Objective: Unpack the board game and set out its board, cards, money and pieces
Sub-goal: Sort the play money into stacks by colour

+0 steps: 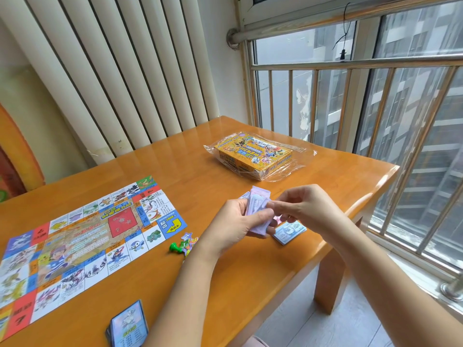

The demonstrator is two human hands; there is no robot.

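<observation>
The left hand (238, 221) is gripping a stack of lilac play-money notes (258, 209), fingers curled round it, while the right hand (305, 206) is pinching the stack's right edge between thumb and forefinger. A blue note pile (290, 232) is lying on the table (225, 284) just beneath the right fingers, and the game board (75, 239) is lying well left of both hands.

- On my left, the board (82, 236) lies flat on the desk (188, 156).
- The pieces (184, 244) sit just right of it; the card deck (129, 324) lies before it, at the near edge.
- Far right stands the box (253, 154), with the banknote pile (289, 231) before it.
</observation>
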